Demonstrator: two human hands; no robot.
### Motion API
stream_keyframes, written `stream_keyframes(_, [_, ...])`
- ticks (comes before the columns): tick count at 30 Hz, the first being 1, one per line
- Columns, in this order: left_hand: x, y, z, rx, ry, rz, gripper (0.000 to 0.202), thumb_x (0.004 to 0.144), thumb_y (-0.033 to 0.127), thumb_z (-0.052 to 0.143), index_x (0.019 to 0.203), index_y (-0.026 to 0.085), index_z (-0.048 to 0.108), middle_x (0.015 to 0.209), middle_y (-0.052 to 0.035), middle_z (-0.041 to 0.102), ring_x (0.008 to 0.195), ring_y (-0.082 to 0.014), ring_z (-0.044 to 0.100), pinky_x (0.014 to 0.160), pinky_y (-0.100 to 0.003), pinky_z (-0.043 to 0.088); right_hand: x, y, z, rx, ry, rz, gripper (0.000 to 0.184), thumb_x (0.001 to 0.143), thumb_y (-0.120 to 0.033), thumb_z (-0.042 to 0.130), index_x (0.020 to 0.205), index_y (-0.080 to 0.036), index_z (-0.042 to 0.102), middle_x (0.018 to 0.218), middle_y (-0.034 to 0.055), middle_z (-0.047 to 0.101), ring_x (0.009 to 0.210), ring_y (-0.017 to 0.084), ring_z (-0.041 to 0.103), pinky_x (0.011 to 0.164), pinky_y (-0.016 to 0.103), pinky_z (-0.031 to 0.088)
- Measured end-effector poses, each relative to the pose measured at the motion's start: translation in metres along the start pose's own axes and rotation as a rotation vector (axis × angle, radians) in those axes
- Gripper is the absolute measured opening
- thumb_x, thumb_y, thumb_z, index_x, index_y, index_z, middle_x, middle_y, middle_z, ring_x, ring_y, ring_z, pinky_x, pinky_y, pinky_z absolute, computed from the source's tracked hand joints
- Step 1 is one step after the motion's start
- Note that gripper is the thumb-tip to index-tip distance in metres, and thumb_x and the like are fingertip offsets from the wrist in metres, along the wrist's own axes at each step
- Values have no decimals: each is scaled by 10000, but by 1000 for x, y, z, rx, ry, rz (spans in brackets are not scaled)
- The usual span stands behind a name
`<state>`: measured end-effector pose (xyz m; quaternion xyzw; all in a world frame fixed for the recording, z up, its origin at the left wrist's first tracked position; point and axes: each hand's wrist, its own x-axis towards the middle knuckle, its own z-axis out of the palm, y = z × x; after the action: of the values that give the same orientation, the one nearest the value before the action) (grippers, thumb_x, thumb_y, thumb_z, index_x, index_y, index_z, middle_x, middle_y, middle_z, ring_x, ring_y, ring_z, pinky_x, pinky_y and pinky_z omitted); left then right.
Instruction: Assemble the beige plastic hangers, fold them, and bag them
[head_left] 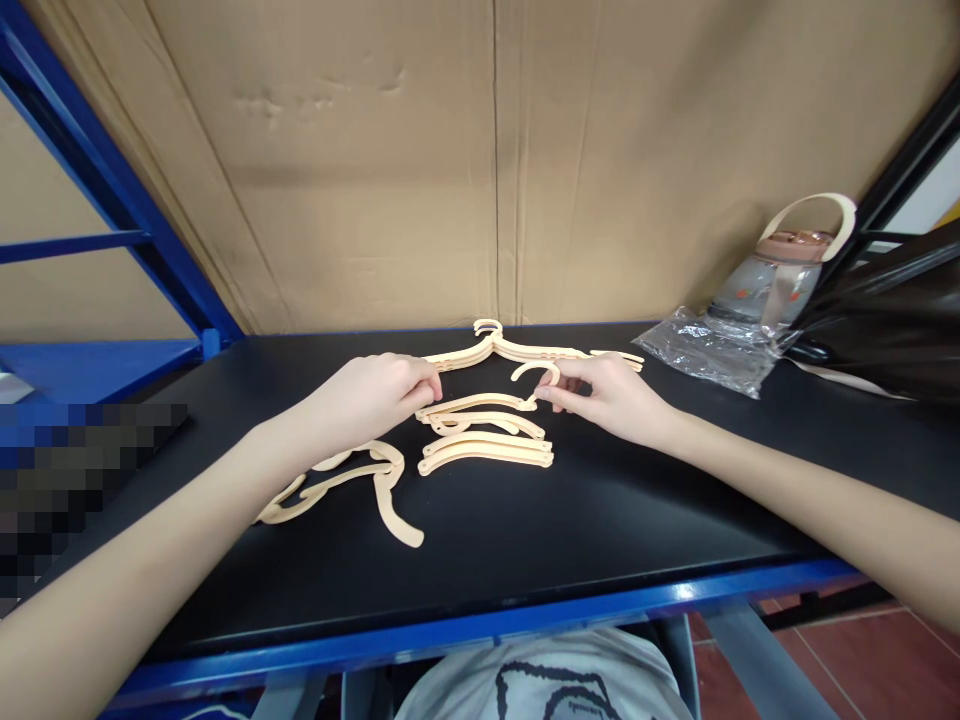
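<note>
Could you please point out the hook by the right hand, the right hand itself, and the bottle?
Hook [539, 365]: head view, top of its curve.
Right hand [616, 394]: head view, back of the hand.
Bottle [757, 282]: head view, its body.

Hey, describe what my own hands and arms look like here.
Your left hand and right hand are ungloved; no watch, bracelet or ring shows. No sleeves cover the visible forearms. Below, a pale grey garment has a dark print.

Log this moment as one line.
right hand: pinching hook | left hand: near hanger arm, contact unclear | hanger stack: farther back | bottle: right rear
</note>
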<state>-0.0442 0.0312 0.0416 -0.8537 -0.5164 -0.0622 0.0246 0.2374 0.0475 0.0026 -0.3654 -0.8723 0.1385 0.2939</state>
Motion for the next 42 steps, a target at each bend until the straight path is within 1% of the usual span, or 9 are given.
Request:
stream_keyframes(4, [1,1,-3,-10,47,38,336,829,230,323,711,236,637,837,20,704,787,-195,614,663,-284,379,0,-1,0,8,3,-4,226,914,-370,557,807,-201,663,678,-11,668,619,132,592,613,246,408])
stream_keyframes(8, [0,6,-2,-140,86,16,326,842,239,355,792,236,677,839,26,716,733,-170,619,669,-273,416,-1,-2,0,13,16,-9,294,927,-397,531,738,-195,627,679,-8,675,614,129,591,604,244,406])
stream_keyframes(11, [-1,12,4,-339,39,23,309,875,316,408,929,226,698,822,15,724,664,-150,619,596,-245,428,-1,-3,0,-2,36,-11,347,938,-404,512,674,-191,587,670,-7,674,600,124,584,602,243,400])
stream_keyframes(14, [-1,18,9,-442,-2,82,335,905,379,413,972,210,694,833,3,729,720,-151,644,610,-229,446,-1,-4,0,-2,36,-11,342,940,-394,511,680,-189,593,658,-12,669,596,119,583,601,241,395])
stream_keyframes(21, [0,1,2,-108,30,-25,337,860,296,395,974,257,709,953,15,740,826,-204,653,723,-287,450,-1,-5,0,-24,25,5,340,931,-411,516,684,-191,595,654,-2,654,606,131,573,583,248,373])
stream_keyframes(26, [-2,-20,1,-64,-71,-22,307,873,443,450,953,303,712,969,22,736,798,-199,648,676,-269,425,-1,-5,0,-17,23,2,334,930,-404,518,682,-190,584,652,-2,651,610,130,572,579,244,365])
stream_keyframes(31, [-3,-6,0,-76,-146,7,307,901,468,440,946,291,687,918,25,719,789,-185,626,678,-267,410,-1,-6,-1,-22,22,3,338,928,-406,518,682,-185,587,656,1,647,611,128,564,576,243,358])
stream_keyframes(35, [-4,7,0,-100,-107,115,293,920,419,432,1000,265,668,982,16,694,846,-173,613,706,-258,412,-1,-6,-1,-23,20,3,333,927,-396,520,683,-182,594,651,0,637,610,126,556,579,241,351])
stream_keyframes(42, [-3,8,10,-120,-44,255,292,946,426,440,946,240,665,971,10,639,838,-145,591,708,-242,407,-1,-6,-1,-22,14,3,329,926,-397,525,690,-182,602,643,-4,630,606,126,550,582,240,350])
